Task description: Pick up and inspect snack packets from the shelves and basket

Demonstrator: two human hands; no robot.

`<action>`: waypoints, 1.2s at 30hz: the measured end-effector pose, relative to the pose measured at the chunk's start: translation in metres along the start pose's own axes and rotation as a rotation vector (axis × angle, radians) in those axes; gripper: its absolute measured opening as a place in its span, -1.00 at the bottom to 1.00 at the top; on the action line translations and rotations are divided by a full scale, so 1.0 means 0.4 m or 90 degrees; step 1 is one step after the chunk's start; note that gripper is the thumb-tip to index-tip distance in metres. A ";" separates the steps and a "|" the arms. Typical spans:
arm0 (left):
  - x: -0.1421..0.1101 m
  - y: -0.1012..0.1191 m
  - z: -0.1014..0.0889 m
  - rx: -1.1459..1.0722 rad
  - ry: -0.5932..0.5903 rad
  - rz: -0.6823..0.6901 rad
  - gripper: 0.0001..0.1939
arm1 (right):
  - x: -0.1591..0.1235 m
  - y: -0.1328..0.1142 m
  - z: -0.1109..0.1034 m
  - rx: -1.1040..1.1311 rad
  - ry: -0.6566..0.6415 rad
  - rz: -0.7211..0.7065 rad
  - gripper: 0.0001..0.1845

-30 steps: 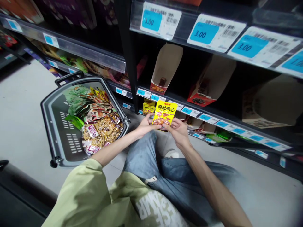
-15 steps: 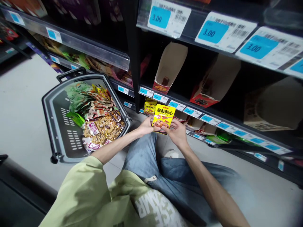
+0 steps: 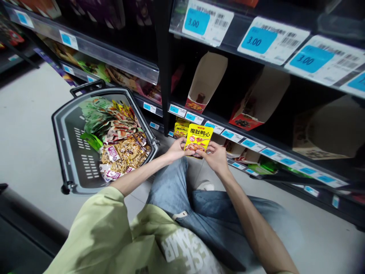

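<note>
A yellow snack packet (image 3: 199,137) labelled "duck heart" is held upright in front of the low shelf, its printed face toward me. My left hand (image 3: 177,150) grips its left lower edge, thumb across the front. From the other side my right hand (image 3: 216,154) closes on the lower right corner, thumb also on the front. Whether more packets lie behind this one I cannot tell. Just behind it, similar yellow packets (image 3: 180,128) stand on the bottom shelf. To my left a grey shopping basket (image 3: 66,152) holds many snack packets (image 3: 122,152), some green, some with nuts or noodle-like pieces visible.
Open cardboard display boxes (image 3: 207,76) stand on the shelf above my hands. Price tags line the shelf edges (image 3: 248,143). My bent legs in jeans (image 3: 171,186) are beneath my arms. A dark bin-like object (image 3: 25,232) stands at the lower left.
Both hands still hold the yellow packet, which has barely shifted and tilted slightly. The view has moved a little; basket and shelves stay as they were.
</note>
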State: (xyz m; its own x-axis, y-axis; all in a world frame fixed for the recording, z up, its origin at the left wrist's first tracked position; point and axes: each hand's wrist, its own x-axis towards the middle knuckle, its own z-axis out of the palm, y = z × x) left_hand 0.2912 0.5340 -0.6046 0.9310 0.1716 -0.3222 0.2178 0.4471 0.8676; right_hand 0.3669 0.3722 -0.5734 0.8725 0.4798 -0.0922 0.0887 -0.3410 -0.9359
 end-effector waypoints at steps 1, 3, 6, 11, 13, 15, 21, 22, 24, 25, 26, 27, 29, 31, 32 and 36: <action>-0.001 0.001 0.001 -0.001 0.001 -0.004 -0.25 | 0.000 -0.001 -0.002 0.007 -0.003 0.003 -0.66; -0.001 0.001 0.002 -0.005 -0.001 -0.010 -0.28 | -0.001 -0.003 -0.004 0.021 -0.004 0.007 -0.65; -0.001 0.001 0.003 -0.004 -0.001 -0.013 -0.31 | -0.004 -0.003 -0.004 0.044 0.004 0.012 -0.65; -0.001 0.001 0.005 -0.008 0.012 0.009 -0.34 | -0.003 -0.002 -0.001 0.057 0.008 0.014 -0.59; -0.002 0.002 0.005 -0.018 0.010 0.019 -0.34 | -0.003 -0.002 0.001 0.059 0.005 0.013 -0.58; -0.003 0.003 0.006 -0.024 0.007 0.025 -0.34 | -0.004 -0.002 0.003 0.064 0.005 0.007 -0.57; 0.000 0.000 0.000 -0.029 0.000 0.026 -0.33 | -0.004 0.000 0.008 0.083 -0.038 0.010 -0.54; 0.001 -0.001 -0.001 -0.026 -0.004 0.022 -0.32 | -0.004 0.001 0.008 0.087 -0.042 0.014 -0.53; 0.002 -0.003 -0.002 -0.020 -0.011 0.013 -0.31 | -0.003 0.002 0.008 0.099 -0.047 0.017 -0.52; 0.002 -0.003 -0.001 -0.017 -0.012 0.012 -0.31 | -0.003 0.003 0.007 0.104 -0.048 0.019 -0.52; 0.003 -0.003 -0.001 -0.014 -0.012 0.014 -0.31 | -0.002 0.004 0.006 0.106 -0.047 0.021 -0.51; 0.003 -0.003 0.000 -0.010 -0.013 0.019 -0.32 | -0.001 0.005 0.005 0.107 -0.044 0.024 -0.51; 0.002 -0.002 0.001 0.001 -0.015 0.030 -0.35 | -0.001 0.008 0.004 0.108 -0.034 0.032 -0.50; 0.002 -0.001 0.002 0.012 -0.019 0.034 -0.37 | -0.001 0.010 0.004 0.115 -0.021 0.039 -0.49; 0.002 -0.001 0.002 0.013 -0.022 0.032 -0.38 | -0.001 0.012 0.004 0.120 -0.015 0.041 -0.48; 0.000 0.002 0.002 0.018 -0.022 0.036 -0.40 | -0.001 0.018 0.006 0.137 -0.013 0.048 -0.46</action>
State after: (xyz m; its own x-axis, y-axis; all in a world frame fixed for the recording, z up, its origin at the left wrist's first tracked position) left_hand 0.2915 0.5336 -0.6035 0.9516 0.1651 -0.2593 0.1721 0.4126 0.8945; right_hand 0.3660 0.3716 -0.5810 0.8630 0.4761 -0.1692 -0.0830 -0.1968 -0.9769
